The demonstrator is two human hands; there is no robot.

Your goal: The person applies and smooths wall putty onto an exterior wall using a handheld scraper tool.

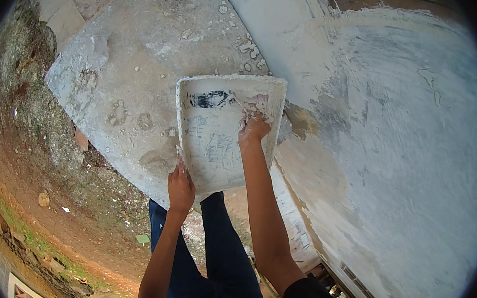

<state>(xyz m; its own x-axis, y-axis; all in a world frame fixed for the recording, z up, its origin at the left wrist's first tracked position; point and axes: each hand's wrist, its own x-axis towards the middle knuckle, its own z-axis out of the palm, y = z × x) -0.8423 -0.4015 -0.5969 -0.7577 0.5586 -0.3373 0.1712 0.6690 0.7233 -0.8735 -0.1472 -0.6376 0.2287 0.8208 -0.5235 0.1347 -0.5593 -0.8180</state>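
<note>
A shallow rectangular tub [221,182], white inside and crusted along its rim, rests on a stained slab in front of me. My left hand [181,188] is closed at its near left wall, fingers pointing away from me and smeared with white. Inside the tub, toward the far right, my right hand [255,129] is closed and coated with paste. Whatever it grips is hidden by the fingers and the paste. A lump of wet off-white paste [257,102] lies just beyond that hand. Beside it a dark patch [211,99] shows on the tub's far part.
The grey slab [140,44] under the tub has dried splatters and an edge dropping to dirt ground [49,172] on the left. A white-coated wall [387,133] rises close on the right. My legs [222,238] stand right behind the tub.
</note>
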